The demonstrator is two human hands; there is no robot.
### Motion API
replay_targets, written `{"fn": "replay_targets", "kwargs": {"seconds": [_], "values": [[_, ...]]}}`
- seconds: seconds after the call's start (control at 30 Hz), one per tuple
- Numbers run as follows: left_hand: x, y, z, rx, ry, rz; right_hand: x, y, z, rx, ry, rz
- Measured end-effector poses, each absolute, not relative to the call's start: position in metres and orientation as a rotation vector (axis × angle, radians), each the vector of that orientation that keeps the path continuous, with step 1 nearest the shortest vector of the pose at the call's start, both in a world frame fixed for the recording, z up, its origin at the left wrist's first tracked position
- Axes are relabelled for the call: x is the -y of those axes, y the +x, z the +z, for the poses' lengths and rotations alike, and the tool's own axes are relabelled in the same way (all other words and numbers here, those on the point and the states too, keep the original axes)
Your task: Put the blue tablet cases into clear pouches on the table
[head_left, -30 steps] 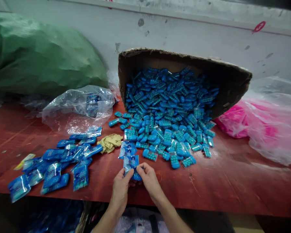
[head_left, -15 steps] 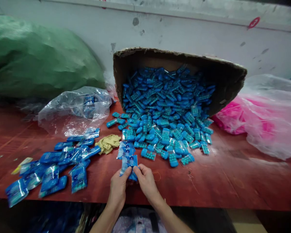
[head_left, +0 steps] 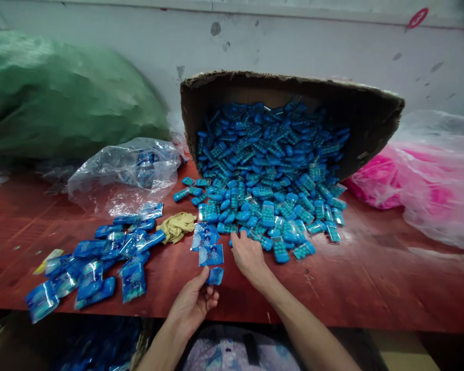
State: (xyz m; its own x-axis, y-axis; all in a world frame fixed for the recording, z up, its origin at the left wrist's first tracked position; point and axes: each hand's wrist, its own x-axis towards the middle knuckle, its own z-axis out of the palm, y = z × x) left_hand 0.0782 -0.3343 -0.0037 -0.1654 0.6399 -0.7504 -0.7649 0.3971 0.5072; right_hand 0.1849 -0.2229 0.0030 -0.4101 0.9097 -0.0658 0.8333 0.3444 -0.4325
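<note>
My left hand pinches a small blue printed plastic pouch between thumb and fingers, just above the table's front part. Beyond it, flat blue pouches lie in a short stack. My right hand is at the front edge of a heap of small clear containers with blue caps and turquoise balls. Its fingers close around one such container, which they mostly hide. To the left lies a pile of filled blue pouches showing turquoise balls.
A cardboard box lies on its side, the heap spilling from its mouth. A crumpled yellowish cloth or glove, a clear plastic bag and a large green sack are left. Pink material in clear plastic lies right on the red table.
My hands have parted. The right hand has let go of the pouch and moved forward and right to the heap; the left keeps the pouch near the same spot. The view has shifted slightly.
</note>
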Motion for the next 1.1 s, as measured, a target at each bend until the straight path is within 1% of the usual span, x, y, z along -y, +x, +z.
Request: {"fn": "replay_targets", "kwargs": {"seconds": [0.1,0.23,0.3,0.37,0.43,0.5,0.63,0.83,1.0,1.1], "values": [[0.332,0.079,-0.002,-1.233,-0.192,1.237,0.218,0.195,0.007,2.309,-1.551,0.750],[0.329,0.081,-0.004,-1.254,-0.235,1.255,0.219,0.216,0.014,2.149,-1.470,1.048],[0.328,0.083,-0.007,-1.264,-0.226,1.274,0.227,0.222,0.017,1.925,-1.379,1.394],[0.328,0.085,-0.010,-1.267,-0.196,1.297,0.237,0.224,0.017,1.509,-1.227,1.794],[0.329,0.086,-0.012,-1.259,-0.147,1.334,0.246,0.223,0.017,1.134,-1.088,2.028],[0.331,0.087,-0.013,-1.246,-0.075,1.381,0.252,0.221,0.016,1.018,-1.067,2.063],[0.335,0.089,-0.011,-1.271,0.105,1.492,0.256,0.219,0.017,0.981,-1.118,2.013],[0.338,0.087,-0.019,-1.496,0.231,1.650,0.266,0.219,0.021,0.919,-1.074,1.998],[0.342,0.080,-0.024,-1.695,0.350,1.663,0.274,0.218,0.016,0.915,-1.007,2.011],[0.343,0.078,-0.021,-1.764,0.385,1.656,0.279,0.216,0.010,0.950,-1.050,1.986]]}}
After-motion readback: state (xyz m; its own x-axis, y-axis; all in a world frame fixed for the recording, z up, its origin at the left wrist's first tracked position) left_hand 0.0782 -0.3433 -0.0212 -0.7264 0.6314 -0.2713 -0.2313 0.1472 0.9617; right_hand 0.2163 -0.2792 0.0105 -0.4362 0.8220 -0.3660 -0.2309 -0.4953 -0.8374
